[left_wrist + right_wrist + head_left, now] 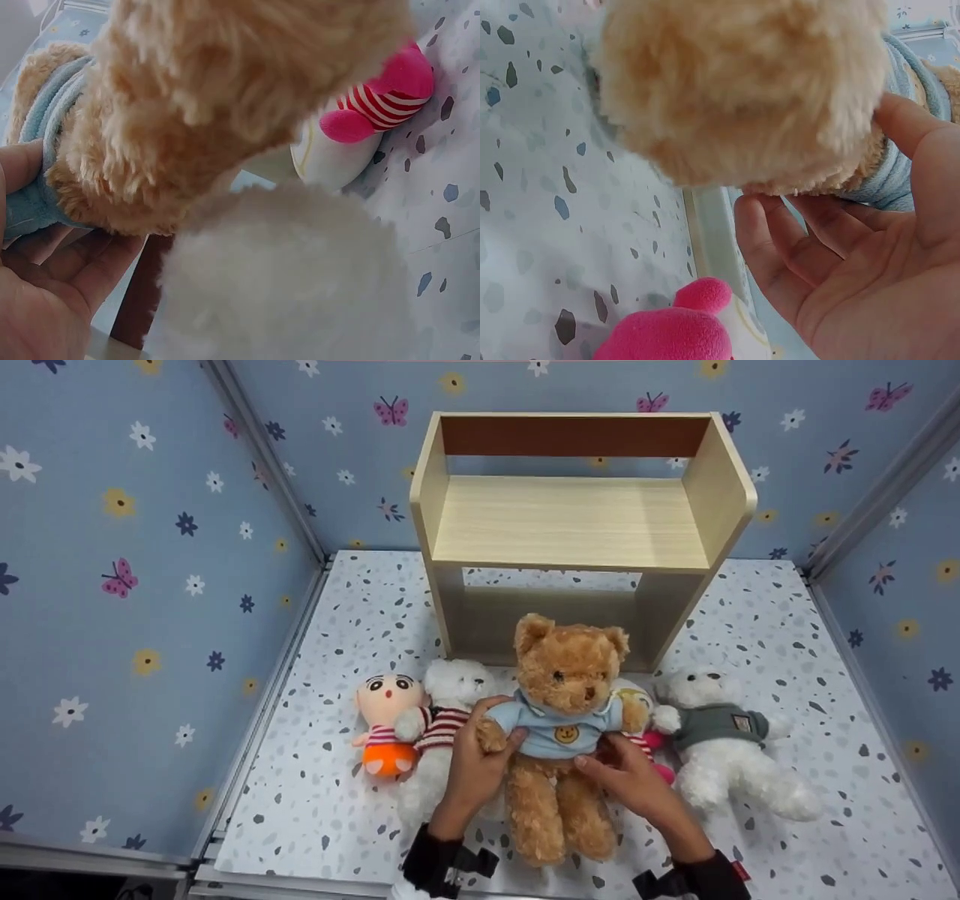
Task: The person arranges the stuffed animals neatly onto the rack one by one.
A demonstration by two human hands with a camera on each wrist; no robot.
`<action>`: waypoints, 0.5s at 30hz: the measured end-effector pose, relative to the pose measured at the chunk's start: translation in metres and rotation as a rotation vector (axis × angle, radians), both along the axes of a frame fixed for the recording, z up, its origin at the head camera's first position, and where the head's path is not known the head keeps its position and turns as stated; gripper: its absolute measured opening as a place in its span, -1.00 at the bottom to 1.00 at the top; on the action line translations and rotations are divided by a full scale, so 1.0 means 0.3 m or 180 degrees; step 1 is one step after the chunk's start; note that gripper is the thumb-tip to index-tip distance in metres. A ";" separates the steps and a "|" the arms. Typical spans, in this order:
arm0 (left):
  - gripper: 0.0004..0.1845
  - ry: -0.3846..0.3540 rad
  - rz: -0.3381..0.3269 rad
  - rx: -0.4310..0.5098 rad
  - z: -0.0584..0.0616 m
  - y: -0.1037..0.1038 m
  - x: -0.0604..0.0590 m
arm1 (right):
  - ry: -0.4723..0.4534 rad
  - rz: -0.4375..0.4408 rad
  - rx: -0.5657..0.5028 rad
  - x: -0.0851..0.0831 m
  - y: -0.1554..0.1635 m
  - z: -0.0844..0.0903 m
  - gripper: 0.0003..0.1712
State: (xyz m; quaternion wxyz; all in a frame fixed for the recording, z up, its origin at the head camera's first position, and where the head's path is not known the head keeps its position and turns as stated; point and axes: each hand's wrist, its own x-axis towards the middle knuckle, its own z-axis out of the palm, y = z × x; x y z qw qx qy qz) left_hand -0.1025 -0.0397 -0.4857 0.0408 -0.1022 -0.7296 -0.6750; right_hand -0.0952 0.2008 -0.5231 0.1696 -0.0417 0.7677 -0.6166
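Five soft toys lie on the speckled counter (337, 607) before one wooden shelf (574, 521): a brown teddy bear (561, 712), two white bears (450, 712) (724, 742), a small doll (384, 718) and a pink-and-striped toy (651, 744) half hidden behind the brown one. The brown teddy bear is at the middle, held up between both hands. The left hand (472, 761) grips its side at the blue shirt, fingers curled round; the right hand (626, 776) clasps the other side, thumb in front.

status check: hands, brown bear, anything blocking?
Left hand and right hand both grip the brown teddy bear at its waist. Bear upright, before the wooden shelf. White plush bears crowd both sides.
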 end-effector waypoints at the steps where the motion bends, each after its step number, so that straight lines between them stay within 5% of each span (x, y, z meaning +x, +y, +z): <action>1: -0.56 -0.0017 -0.0015 0.0011 0.001 -0.002 -0.001 | -0.0004 -0.0030 0.0022 0.000 -0.002 0.000 -0.35; 15: -0.55 -0.0083 -0.0217 -0.0052 0.019 -0.015 0.005 | -0.0097 -0.0253 -0.0055 -0.001 -0.045 0.017 -0.22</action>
